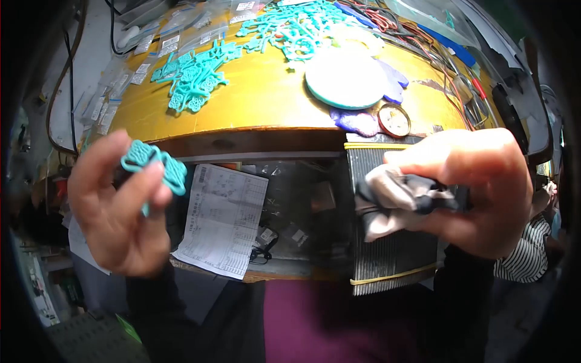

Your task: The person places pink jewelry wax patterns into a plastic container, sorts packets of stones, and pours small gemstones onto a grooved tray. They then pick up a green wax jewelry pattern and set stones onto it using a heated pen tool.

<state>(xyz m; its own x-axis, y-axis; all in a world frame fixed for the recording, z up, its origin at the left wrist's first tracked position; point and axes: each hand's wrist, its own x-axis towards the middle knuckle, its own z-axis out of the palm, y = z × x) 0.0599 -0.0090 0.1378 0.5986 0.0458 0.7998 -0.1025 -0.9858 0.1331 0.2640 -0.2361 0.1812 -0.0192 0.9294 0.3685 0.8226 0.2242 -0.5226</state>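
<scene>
My left hand [124, 212] is raised at the left, its fingers pinching a small teal openwork piece [174, 174] with a patterned surface. On the right, my right hand [484, 187] grips a crumpled cloth [393, 196] in dark and pale tones, soiled in places. Behind that cloth lies a black ribbed stack [393, 266] bound with yellow bands. More teal pieces lie in a pile [190, 78] on the yellow tabletop, with a larger heap [296, 27] behind it.
A round white-topped disc [344, 78] sits on the yellow table [260, 103], beside a small round dial [394, 120]. Wires [417, 39] run along the right back. Labelled plastic bags [172, 42] lie at the left back. Below, an open drawer holds a printed sheet [221, 221].
</scene>
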